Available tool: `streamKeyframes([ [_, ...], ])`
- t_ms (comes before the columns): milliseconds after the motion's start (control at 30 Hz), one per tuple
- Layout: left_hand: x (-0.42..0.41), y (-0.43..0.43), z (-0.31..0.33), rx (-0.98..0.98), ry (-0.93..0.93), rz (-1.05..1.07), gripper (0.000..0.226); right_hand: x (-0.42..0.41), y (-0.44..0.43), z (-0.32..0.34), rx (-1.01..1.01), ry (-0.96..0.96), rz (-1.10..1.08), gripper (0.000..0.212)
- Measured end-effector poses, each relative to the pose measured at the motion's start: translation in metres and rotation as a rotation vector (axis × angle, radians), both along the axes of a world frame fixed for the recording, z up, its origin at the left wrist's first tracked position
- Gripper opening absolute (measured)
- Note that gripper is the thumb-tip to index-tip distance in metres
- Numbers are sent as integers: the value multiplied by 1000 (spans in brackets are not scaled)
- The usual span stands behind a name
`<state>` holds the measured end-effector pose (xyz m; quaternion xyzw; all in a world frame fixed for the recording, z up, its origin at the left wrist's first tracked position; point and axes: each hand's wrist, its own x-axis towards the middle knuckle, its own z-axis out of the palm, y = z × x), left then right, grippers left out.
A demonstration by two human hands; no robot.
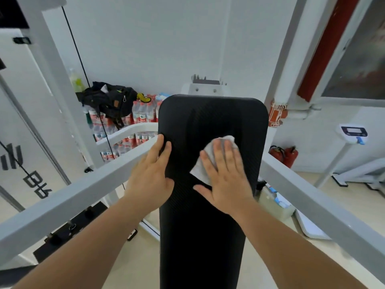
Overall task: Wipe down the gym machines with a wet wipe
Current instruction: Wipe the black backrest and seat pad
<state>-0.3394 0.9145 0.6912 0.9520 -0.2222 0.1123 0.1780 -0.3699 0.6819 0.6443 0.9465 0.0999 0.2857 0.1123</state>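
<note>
A long black padded back pad (210,117) of a white gym machine runs up the middle of the view. My right hand (225,176) lies flat on the pad and presses a crumpled white wet wipe (205,163) against it; the wipe sticks out above and to the left of my fingers. My left hand (152,174) rests with fingers spread on the pad's left edge, partly over the white frame bar (73,197), and holds nothing.
A second white frame bar (312,197) slopes down on the right. Packs of water bottles (141,115) and a black backpack (110,99) sit by the back wall. Two red fire extinguishers (285,155) and a white scale stand (352,134) stand at the right.
</note>
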Motion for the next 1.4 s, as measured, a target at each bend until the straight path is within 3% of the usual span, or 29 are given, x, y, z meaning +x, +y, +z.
streamKeyframes([
  [167,-2,-2,3,9,31,-2,92,33,-15,76,178,-88,-230,101],
  [267,-1,-1,3,4,19,-1,93,60,8,120,256,-62,-248,100],
  [400,1,1,-2,0,-7,-7,95,64,47,104,30,-18,-61,100],
  [500,4,2,-4,1,-18,-19,93,46,26,76,-115,26,53,95],
  [667,4,1,1,45,13,-10,93,22,-39,72,6,-63,-131,99],
  [833,2,1,4,62,32,-2,92,53,-2,126,218,-42,-314,107],
  [1033,4,3,3,28,41,-11,93,85,78,138,1,-7,-22,105],
  [1167,6,7,2,26,42,-24,91,74,40,138,-62,4,66,95],
  [1300,7,10,3,22,61,-33,91,47,-22,132,16,-34,-140,94],
  [1400,6,7,2,30,70,-22,92,44,-19,137,163,-73,-271,100],
])
